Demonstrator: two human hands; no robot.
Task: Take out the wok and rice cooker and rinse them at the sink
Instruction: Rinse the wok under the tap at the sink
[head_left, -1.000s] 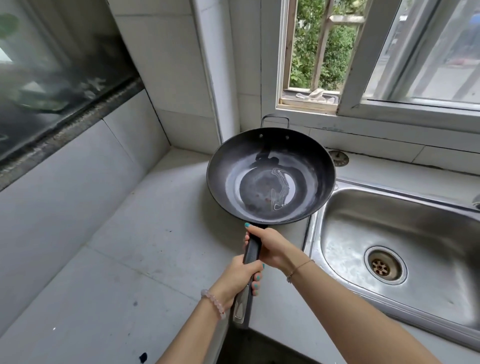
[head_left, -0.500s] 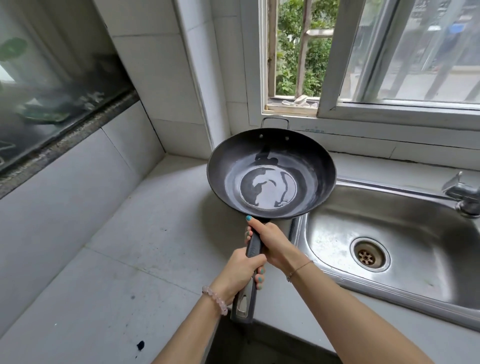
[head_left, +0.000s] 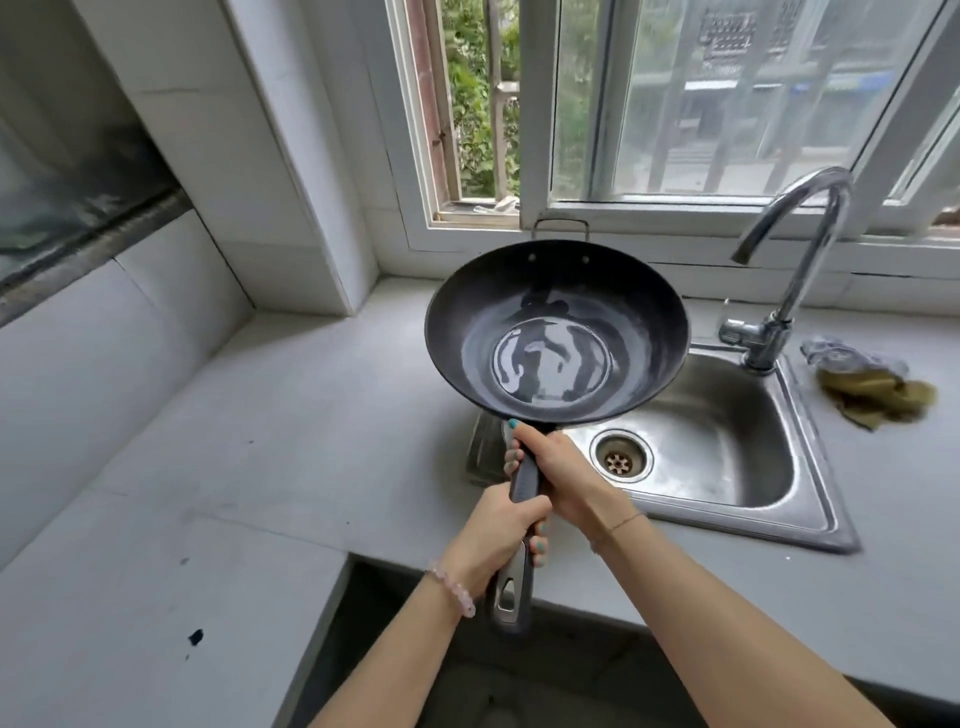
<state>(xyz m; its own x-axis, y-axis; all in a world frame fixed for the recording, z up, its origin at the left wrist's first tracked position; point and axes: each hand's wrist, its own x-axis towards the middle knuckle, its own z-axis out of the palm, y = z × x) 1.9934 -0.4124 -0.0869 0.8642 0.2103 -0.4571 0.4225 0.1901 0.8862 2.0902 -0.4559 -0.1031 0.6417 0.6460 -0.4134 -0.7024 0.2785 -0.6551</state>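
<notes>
Both hands, left (head_left: 498, 535) and right (head_left: 558, 467), gripped the wok (head_left: 556, 332) handle, holding it over the sink's (head_left: 727, 447) left edge.

**Wok now over the sink's left edge**

Wok (head_left: 557, 332) was over the countertop (head_left: 208, 441) a second ago, left of the sink (head_left: 737, 457); its bowl now overhangs the basin's left rim, just above the drain (head_left: 621, 458). The water film in its bottom has spread from a dark ring into broader streaks, though some of that is probably reflection. View swung right and up: the faucet (head_left: 795, 244), only a sliver half a second ago, shows whole, and a crumpled rag (head_left: 865, 382) beside the sink has come into view.
</notes>
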